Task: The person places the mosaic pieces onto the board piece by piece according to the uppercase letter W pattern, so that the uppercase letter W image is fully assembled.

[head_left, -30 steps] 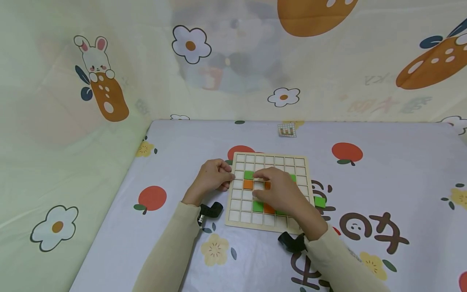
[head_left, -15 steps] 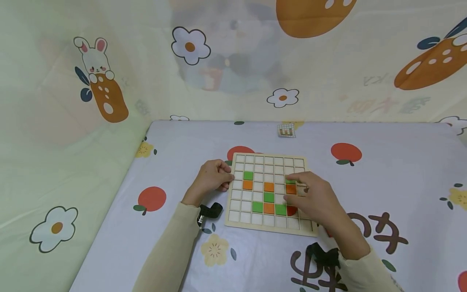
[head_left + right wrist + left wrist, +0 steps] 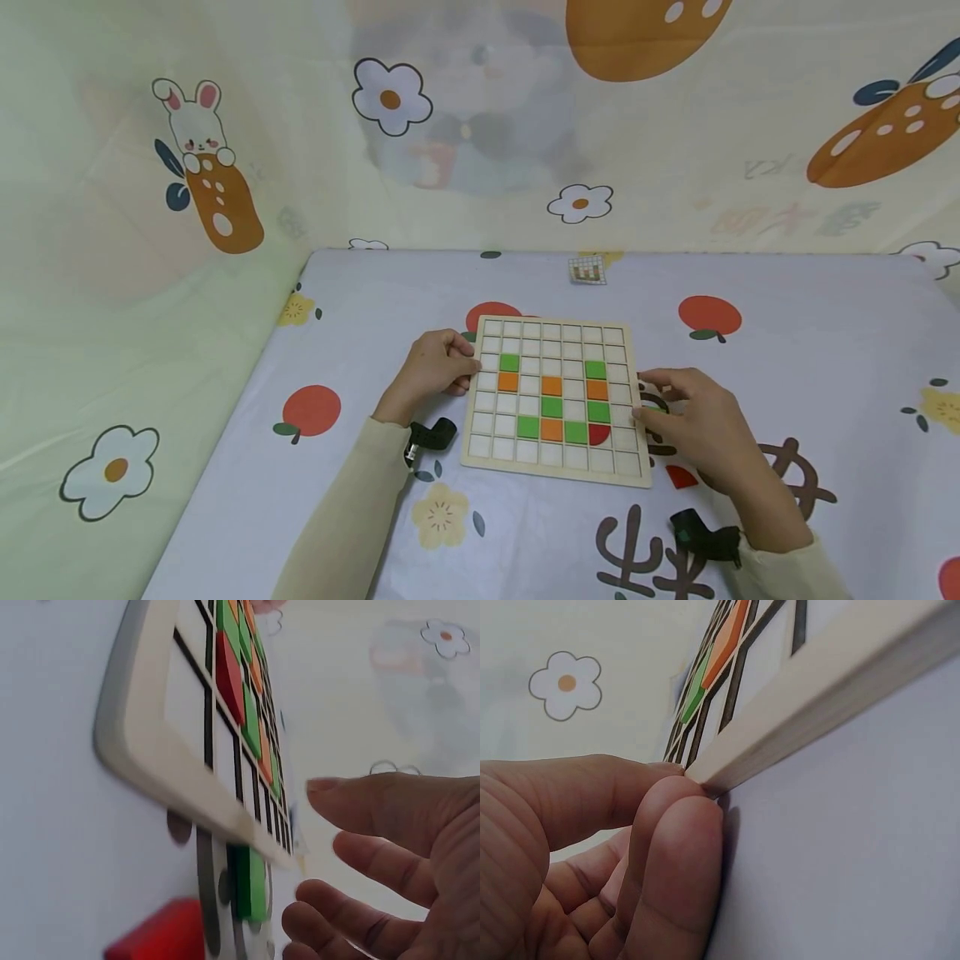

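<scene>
A pale wooden grid board (image 3: 555,475) lies on the table, with green, orange and red tiles set in some of its white squares. My left hand (image 3: 427,367) pinches the board's left edge, thumb above and fingertips by the side. Just off the right edge, my right hand (image 3: 701,425) holds nothing, thumb and fingers spread apart. A loose green tile (image 3: 255,885) lies beside that edge, partly covered by the right hand in the head view. Nearer the wrist is a loose red tile (image 3: 681,477). On the board, a rounded red tile (image 3: 599,434) adjoins a green tile (image 3: 576,432).
A small card with a printed grid pattern (image 3: 587,270) lies at the table's back. The printed tablecloth (image 3: 375,333) carries fruit, flowers and lettering. A patterned curtain (image 3: 465,217) stands behind and to the left.
My right hand has moved from over the middle of the board to beyond its right edge, uncovering the tiles on the right side. The left hand stays at the left edge.
</scene>
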`<state>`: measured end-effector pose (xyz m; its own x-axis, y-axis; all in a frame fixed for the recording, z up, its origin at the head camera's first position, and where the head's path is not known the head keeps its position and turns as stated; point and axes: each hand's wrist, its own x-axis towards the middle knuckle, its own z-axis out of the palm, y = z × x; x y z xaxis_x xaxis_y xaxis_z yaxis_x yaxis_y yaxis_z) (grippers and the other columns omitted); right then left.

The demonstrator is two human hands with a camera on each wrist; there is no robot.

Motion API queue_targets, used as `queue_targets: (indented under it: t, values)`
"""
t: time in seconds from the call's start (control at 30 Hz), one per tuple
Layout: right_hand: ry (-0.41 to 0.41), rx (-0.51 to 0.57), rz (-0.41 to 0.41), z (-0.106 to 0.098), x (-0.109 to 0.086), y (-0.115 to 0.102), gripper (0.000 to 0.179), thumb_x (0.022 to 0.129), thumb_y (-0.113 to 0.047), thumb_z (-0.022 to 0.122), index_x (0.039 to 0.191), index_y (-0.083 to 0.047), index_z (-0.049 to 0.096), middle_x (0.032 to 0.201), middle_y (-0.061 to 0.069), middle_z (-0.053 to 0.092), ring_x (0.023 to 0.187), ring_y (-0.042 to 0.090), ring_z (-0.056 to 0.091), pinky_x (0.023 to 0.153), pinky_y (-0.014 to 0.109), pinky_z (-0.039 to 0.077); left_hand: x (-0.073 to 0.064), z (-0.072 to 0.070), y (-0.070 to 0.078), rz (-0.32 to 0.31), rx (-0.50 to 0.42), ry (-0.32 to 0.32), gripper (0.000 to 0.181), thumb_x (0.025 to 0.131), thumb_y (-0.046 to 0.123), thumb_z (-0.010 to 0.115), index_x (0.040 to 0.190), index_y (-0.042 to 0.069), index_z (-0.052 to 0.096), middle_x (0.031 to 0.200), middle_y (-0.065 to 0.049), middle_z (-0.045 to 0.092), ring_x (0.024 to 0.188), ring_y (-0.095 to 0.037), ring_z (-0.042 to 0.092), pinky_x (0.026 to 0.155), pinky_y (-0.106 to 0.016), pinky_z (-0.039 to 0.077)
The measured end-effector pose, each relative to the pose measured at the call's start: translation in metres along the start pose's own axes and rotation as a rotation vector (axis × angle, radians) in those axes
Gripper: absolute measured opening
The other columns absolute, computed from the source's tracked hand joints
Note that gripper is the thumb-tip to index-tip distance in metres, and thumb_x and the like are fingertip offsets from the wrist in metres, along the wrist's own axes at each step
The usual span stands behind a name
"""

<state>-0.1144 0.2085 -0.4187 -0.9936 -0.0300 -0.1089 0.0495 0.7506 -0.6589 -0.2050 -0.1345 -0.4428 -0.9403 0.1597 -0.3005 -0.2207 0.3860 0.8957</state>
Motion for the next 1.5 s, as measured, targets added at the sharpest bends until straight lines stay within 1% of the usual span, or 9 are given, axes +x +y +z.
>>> queue_targets:
  t: [0.13, 0.3, 0.4, 0.63, 0.77, 1.0, 1.27, 1.4, 1.5]
  values:
    - [-0.007, -0.019, 0.014, -0.002, 0.000, 0.008, 0.057, 0.088, -0.019, 0.083, 0.138, 0.001, 0.063, 0.120, 0.023, 0.059, 0.097, 0.033, 0.055, 0.060, 0.032, 0.051, 0.000, 0.000, 0.000, -0.002, 0.004, 0.004, 0.018, 0.093, 0.005, 0.077, 0.105, 0.001, 0.065, 0.079, -0.009, 0.067, 0.057, -0.014, 0.063, 0.054, -0.025, 0.059]
    - [-0.021, -0.031, 0.022, -0.003, -0.001, 0.011, 0.051, 0.087, -0.015, 0.082, 0.132, 0.004, 0.066, 0.112, 0.020, 0.058, 0.087, 0.028, 0.055, 0.053, 0.029, 0.051, -0.001, -0.001, 0.001, -0.011, 0.008, 0.006, 0.018, 0.093, 0.006, 0.077, 0.105, 0.002, 0.065, 0.079, -0.009, 0.067, 0.057, -0.014, 0.063, 0.055, -0.024, 0.059]
    - [-0.035, -0.030, 0.022, -0.003, -0.002, 0.013, 0.046, 0.087, -0.011, 0.081, 0.127, 0.005, 0.068, 0.107, 0.018, 0.058, 0.087, 0.027, 0.054, 0.054, 0.029, 0.050, -0.002, 0.000, 0.001, -0.014, 0.011, 0.008, 0.018, 0.093, 0.006, 0.077, 0.105, 0.002, 0.065, 0.078, -0.009, 0.067, 0.057, -0.014, 0.063, 0.055, -0.024, 0.058]
    - [-0.057, -0.044, 0.028, -0.002, -0.001, 0.016, 0.042, 0.086, -0.009, 0.081, 0.123, 0.007, 0.070, 0.101, 0.015, 0.058, 0.090, 0.028, 0.052, 0.058, 0.029, 0.048, -0.001, 0.000, 0.001, -0.022, 0.016, 0.014, 0.018, 0.092, 0.006, 0.078, 0.105, 0.002, 0.065, 0.078, -0.009, 0.068, 0.056, -0.014, 0.063, 0.055, -0.024, 0.059]
    - [-0.056, -0.054, 0.027, 0.000, 0.000, 0.017, 0.038, 0.086, -0.008, 0.081, 0.119, 0.008, 0.072, 0.098, 0.013, 0.057, 0.089, 0.028, 0.052, 0.058, 0.028, 0.046, -0.001, 0.001, 0.001, -0.023, 0.020, 0.019, 0.018, 0.092, 0.006, 0.078, 0.105, 0.002, 0.065, 0.079, -0.009, 0.067, 0.056, -0.014, 0.062, 0.054, -0.024, 0.058]
    - [-0.047, -0.062, 0.042, 0.000, 0.000, 0.018, 0.031, 0.085, -0.009, 0.082, 0.111, 0.005, 0.074, 0.096, 0.012, 0.058, 0.089, 0.028, 0.053, 0.059, 0.026, 0.048, -0.001, 0.001, 0.001, -0.023, 0.020, 0.019, 0.018, 0.093, 0.007, 0.078, 0.105, 0.003, 0.065, 0.079, -0.009, 0.067, 0.056, -0.014, 0.062, 0.054, -0.023, 0.058]
    - [-0.041, -0.050, 0.044, -0.001, 0.000, 0.018, 0.029, 0.083, -0.010, 0.081, 0.108, 0.002, 0.071, 0.093, 0.010, 0.059, 0.087, 0.027, 0.053, 0.057, 0.025, 0.048, -0.001, 0.000, 0.001, -0.016, 0.023, 0.022, 0.018, 0.093, 0.007, 0.078, 0.105, 0.002, 0.065, 0.079, -0.009, 0.067, 0.056, -0.014, 0.063, 0.054, -0.024, 0.058]
    - [-0.043, -0.024, 0.024, -0.002, -0.001, 0.020, 0.026, 0.087, -0.010, 0.079, 0.109, 0.000, 0.070, 0.090, 0.008, 0.062, 0.084, 0.025, 0.055, 0.055, 0.024, 0.048, -0.002, 0.000, 0.001, -0.015, 0.026, 0.019, 0.018, 0.093, 0.007, 0.078, 0.105, 0.002, 0.065, 0.079, -0.009, 0.067, 0.056, -0.014, 0.063, 0.055, -0.024, 0.059]
    - [-0.046, -0.002, -0.001, -0.004, -0.002, 0.022, 0.022, 0.091, -0.011, 0.076, 0.109, -0.001, 0.070, 0.089, 0.007, 0.065, 0.081, 0.023, 0.056, 0.057, 0.024, 0.048, -0.001, 0.000, 0.002, -0.016, 0.024, 0.015, 0.018, 0.093, 0.007, 0.078, 0.105, 0.002, 0.065, 0.079, -0.009, 0.067, 0.056, -0.014, 0.063, 0.055, -0.024, 0.059]
